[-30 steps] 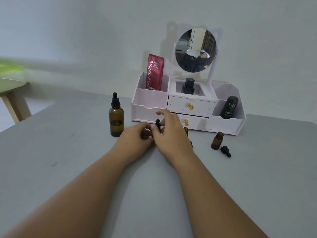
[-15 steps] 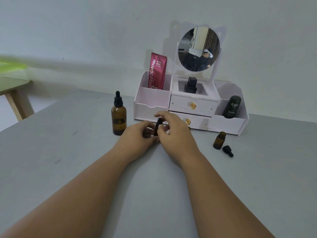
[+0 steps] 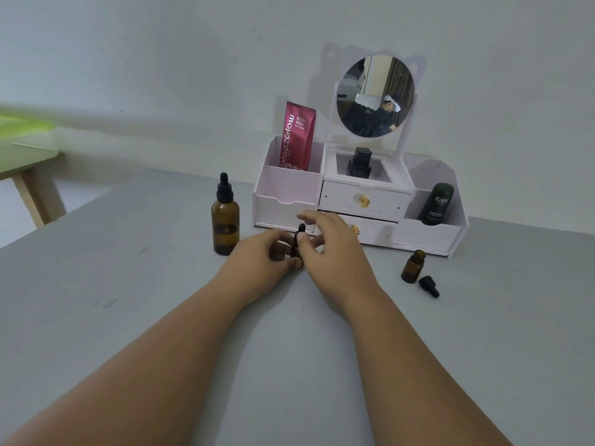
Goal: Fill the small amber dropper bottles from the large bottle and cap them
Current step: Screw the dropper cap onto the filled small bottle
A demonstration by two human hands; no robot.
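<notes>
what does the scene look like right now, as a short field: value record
left hand: grips the held small bottle, upright
right hand: pinches the dropper cap on top of that bottle
large bottle: capped, upright, left of the hands
open small bottle: uncapped, upright, right of the hands
loose cap: lying on its side next to the open small bottle
organiser: behind the hands

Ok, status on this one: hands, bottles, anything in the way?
Left hand grips small bottle; right hand pinches its dropper cap. Second small bottle open, loose cap beside it. Large bottle capped, standing clear. No obstruction seen.
</notes>
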